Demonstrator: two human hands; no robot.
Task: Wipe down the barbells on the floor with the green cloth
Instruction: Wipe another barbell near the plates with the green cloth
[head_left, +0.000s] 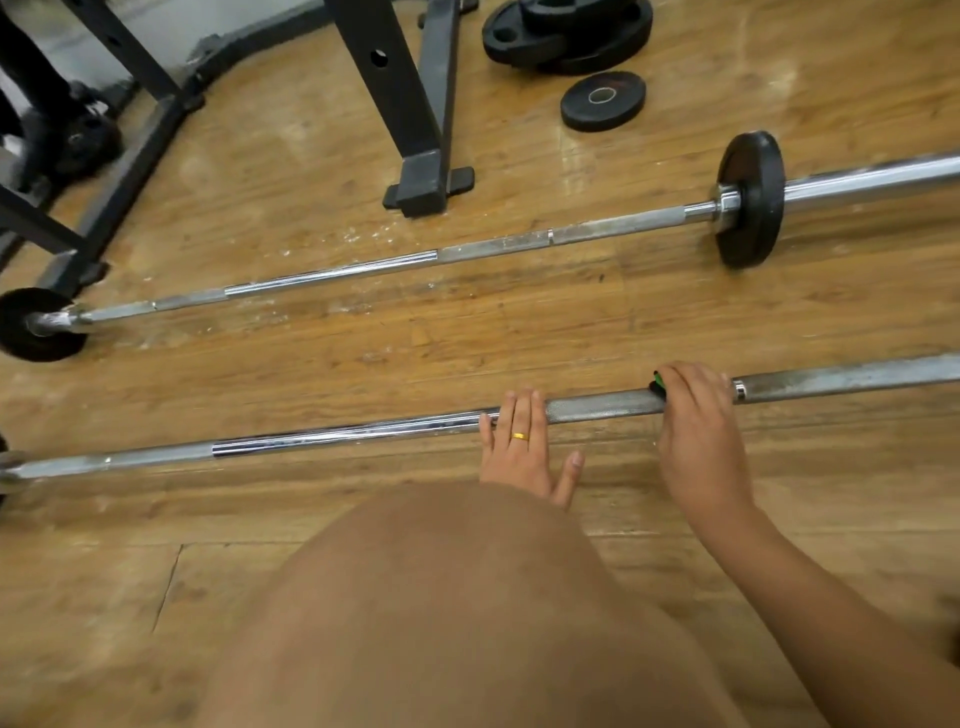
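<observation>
Two steel barbells lie on the wooden floor. The near barbell (332, 439) runs from the left edge to the right edge. My left hand (522, 447) rests on its shaft with straight fingers and wears a gold ring. My right hand (696, 415) is curled over the same shaft farther right, holding the green cloth (657, 383), of which only a small edge shows by the fingers. The far barbell (467, 252) lies behind, with a black plate at each end.
A black rack frame (410, 119) stands on the floor behind the far barbell. Loose black weight plates (602, 100) lie at the back right. My knee (457, 613) fills the lower middle of the view.
</observation>
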